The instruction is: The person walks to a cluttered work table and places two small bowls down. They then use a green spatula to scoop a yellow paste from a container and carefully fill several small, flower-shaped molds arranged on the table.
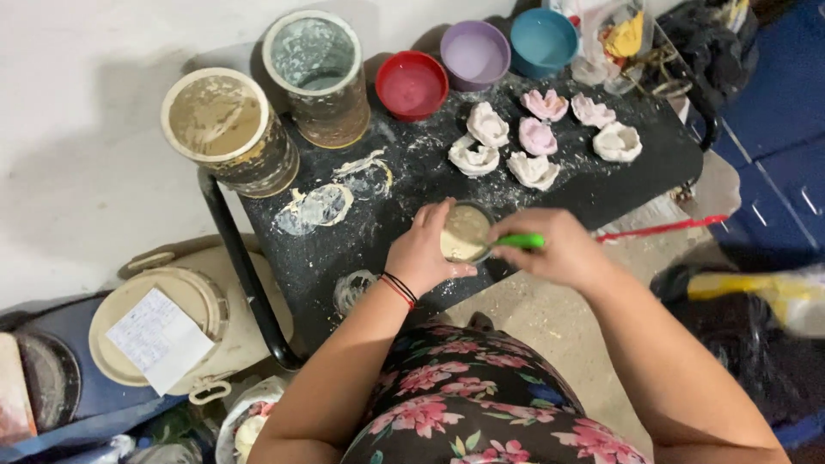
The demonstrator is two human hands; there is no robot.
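Observation:
My left hand (423,251) wraps around a small cup (465,232) of beige paste standing on the black table (601,193). A red and a black band sit on that wrist. My right hand (563,251) grips a green-handled tool (519,242) whose tip dips into the paste. Behind the cup lie several white and pink flower-shaped castings (538,135), dusted with white powder.
Two tall smeared jars (230,129) (317,76) stand at the table's back left. Red (412,84), purple (474,53) and blue (543,40) bowls line the far edge. A lidded beige bucket (176,331) with a paper note sits on the floor to the left. A red stick (662,229) pokes out right.

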